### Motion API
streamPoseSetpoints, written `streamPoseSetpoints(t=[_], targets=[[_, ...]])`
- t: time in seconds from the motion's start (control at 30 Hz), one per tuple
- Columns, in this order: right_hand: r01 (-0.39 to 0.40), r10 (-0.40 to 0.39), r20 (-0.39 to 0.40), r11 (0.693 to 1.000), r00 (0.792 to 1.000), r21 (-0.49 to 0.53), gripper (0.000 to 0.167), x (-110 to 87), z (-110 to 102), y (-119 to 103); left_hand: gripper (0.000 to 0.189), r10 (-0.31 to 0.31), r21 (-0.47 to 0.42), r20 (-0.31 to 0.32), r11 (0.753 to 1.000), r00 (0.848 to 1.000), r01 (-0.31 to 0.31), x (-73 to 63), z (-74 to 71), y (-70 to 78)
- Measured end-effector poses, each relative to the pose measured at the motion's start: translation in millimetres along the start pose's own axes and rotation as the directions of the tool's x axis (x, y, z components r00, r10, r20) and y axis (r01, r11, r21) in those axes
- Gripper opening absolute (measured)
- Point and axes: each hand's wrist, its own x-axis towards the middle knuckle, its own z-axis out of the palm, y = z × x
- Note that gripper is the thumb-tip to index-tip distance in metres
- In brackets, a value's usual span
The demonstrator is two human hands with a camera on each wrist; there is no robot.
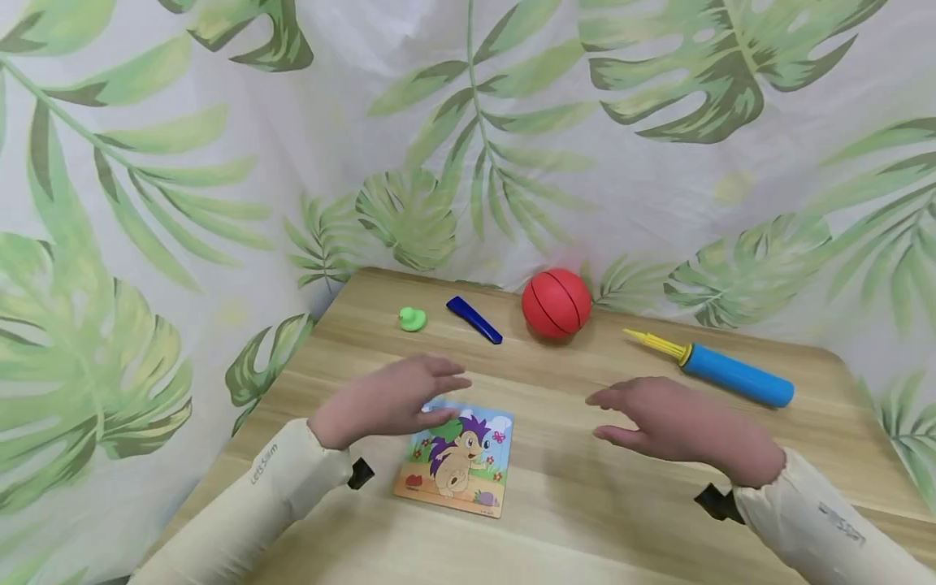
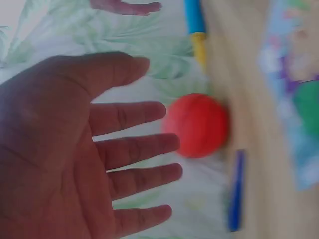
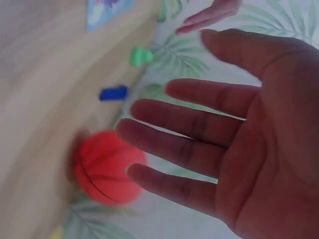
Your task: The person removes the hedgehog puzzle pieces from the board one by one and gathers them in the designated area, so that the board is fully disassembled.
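My left hand (image 1: 395, 398) hovers over the upper left of a square hedgehog picture puzzle (image 1: 468, 463), its fingers stretched out and nothing held. In the left wrist view the palm and spread fingers (image 2: 142, 119) show plainly. To the right, my right hand (image 1: 658, 418) is held above the bare wood, also with straight fingers and no object in it. The right wrist view shows its open palm (image 3: 269, 144). Beyond the hands lie a small green toy duck (image 1: 413, 319), a dark blue slim object (image 1: 474, 320), a red ball with black lines (image 1: 556, 304) and a blue and yellow hand pump (image 1: 731, 372).
All these things lie on a wooden table (image 1: 556, 536). A white curtain with green leaf prints (image 1: 512, 162) hangs behind the table's far edge and at its sides. The ball stands close to that cloth.
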Motion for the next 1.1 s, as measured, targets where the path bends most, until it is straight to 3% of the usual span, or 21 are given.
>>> streamPoseSetpoints(t=[0.13,0.23,0.43,0.57,0.8,1.0,1.1], targets=[[0.025,-0.034,0.077,0.994,0.996,0.11,0.03,15.9,25.1,1.8,0.05,-0.043,-0.061,0.054,0.997,0.998,0.047,-8.0,32.1,3.3],[-0.015,-0.002,0.089,0.983,0.996,0.186,0.025,31.9,47.2,-1.7,0.051,-0.087,-0.099,0.059,0.991,0.994,0.092,-12.7,52.1,7.6],[-0.039,0.048,-0.034,0.973,0.998,0.226,0.018,71.4,93.9,-19.7,0.053,-0.164,-0.072,0.004,0.984,0.986,0.164,-10.2,75.8,17.4],[-0.055,0.075,-0.089,0.976,0.993,0.208,0.021,90.1,117.8,-33.5,0.066,-0.197,-0.066,0.041,0.978,0.98,0.199,-11.0,85.7,25.5],[-0.19,0.214,-0.104,0.961,0.971,0.203,0.021,108.0,129.9,-44.5,0.08,-0.231,-0.084,0.062,0.968,0.971,0.236,-9.0,95.3,30.4],[-0.209,0.231,-0.098,0.958,0.968,0.195,0.021,113.1,130.2,-46.3,0.08,-0.307,-0.134,0.055,0.941,0.95,0.312,-8.3,102.1,31.7],[-0.208,0.229,-0.09,0.958,0.969,0.197,0.02,113.8,129.8,-45.6,0.085,-0.318,-0.118,0.063,0.939,0.946,0.324,-8.8,105.7,32.9]])
